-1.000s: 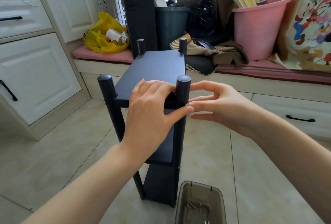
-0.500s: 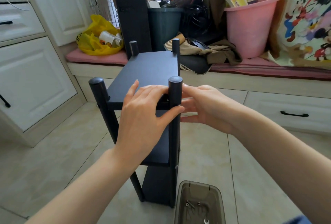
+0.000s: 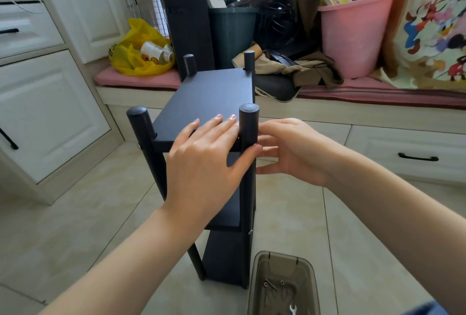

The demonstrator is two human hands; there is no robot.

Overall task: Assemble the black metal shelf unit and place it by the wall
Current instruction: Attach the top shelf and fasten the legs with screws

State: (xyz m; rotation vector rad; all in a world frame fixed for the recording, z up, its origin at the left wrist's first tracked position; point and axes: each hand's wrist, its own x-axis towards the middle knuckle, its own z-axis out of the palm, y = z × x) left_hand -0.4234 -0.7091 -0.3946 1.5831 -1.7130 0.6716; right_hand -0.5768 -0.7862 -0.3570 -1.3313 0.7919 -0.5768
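The black metal 3-tier shelf unit stands upright on the tiled floor, posts vertical, its long side running away from you toward the cushioned window bench. Everything turns on its near right round black post.

Your left hand lies flat just left of that post, fingers straight on the top tier and thumb pressed against the post's front. Your right hand sits just right of the post, fingertips touching it where the top tier meets it. Whether those fingers pinch a fastener is hidden, so I cannot tell.

By my reading you are working this 1 corner joint. The right hand has the nearer line to the post's outer face, while the left steadies the tier.

Below the post and slightly right, a smoky translucent plastic tray holds loose silver screws and a small wrench.

Beyond the post and to its left, a black computer tower reads "ThinkCentre". Other print in view is too small to read.
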